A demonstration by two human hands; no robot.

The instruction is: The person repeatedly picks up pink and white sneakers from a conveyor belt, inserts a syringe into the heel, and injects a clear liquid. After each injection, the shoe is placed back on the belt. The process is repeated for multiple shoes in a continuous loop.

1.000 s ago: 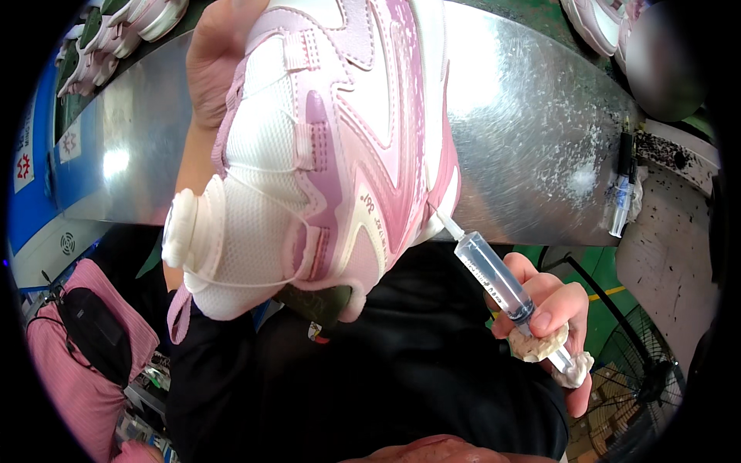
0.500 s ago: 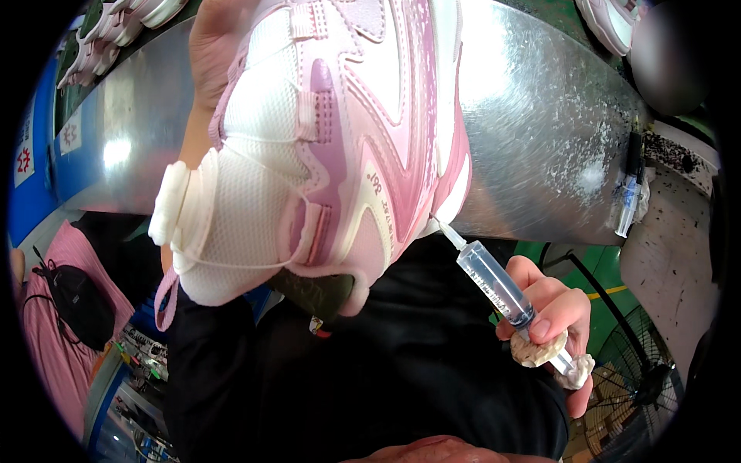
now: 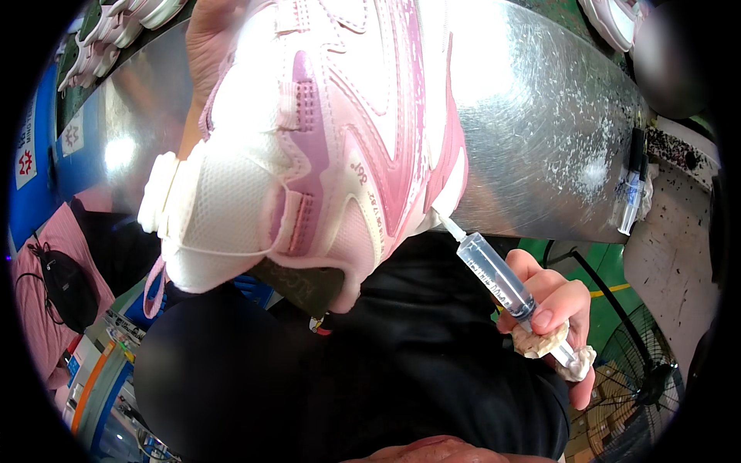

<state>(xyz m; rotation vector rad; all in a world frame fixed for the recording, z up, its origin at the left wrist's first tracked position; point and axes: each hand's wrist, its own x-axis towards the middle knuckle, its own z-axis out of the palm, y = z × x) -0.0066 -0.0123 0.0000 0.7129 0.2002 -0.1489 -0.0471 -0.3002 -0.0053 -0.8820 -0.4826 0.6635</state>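
Note:
A pink and white sneaker (image 3: 332,147) with mauve trim fills the middle, its side turned up and its heel end toward me. My left hand (image 3: 207,54) grips it from the far left; most of its fingers are hidden behind the shoe. Between the closed fingers of my right hand (image 3: 559,305) is a clear syringe (image 3: 495,274) with liquid in its barrel. Its pale tip touches the seam between upper and sole near the heel. Off-white lumpy padding (image 3: 540,339) wraps the syringe's flange and plunger end.
Behind the shoe lies a shiny metal work surface (image 3: 532,139) with white flecks. Dark-capped syringe-like tubes (image 3: 633,181) lie at its right edge. More sneakers stand at the far left (image 3: 116,35) and far right (image 3: 610,23). A black fan (image 3: 652,378) stands low at the right.
The sneaker has shifted slightly left and tilted a little in my left hand. The syringe's tip stays at the sole seam, with my right hand nearly in place.

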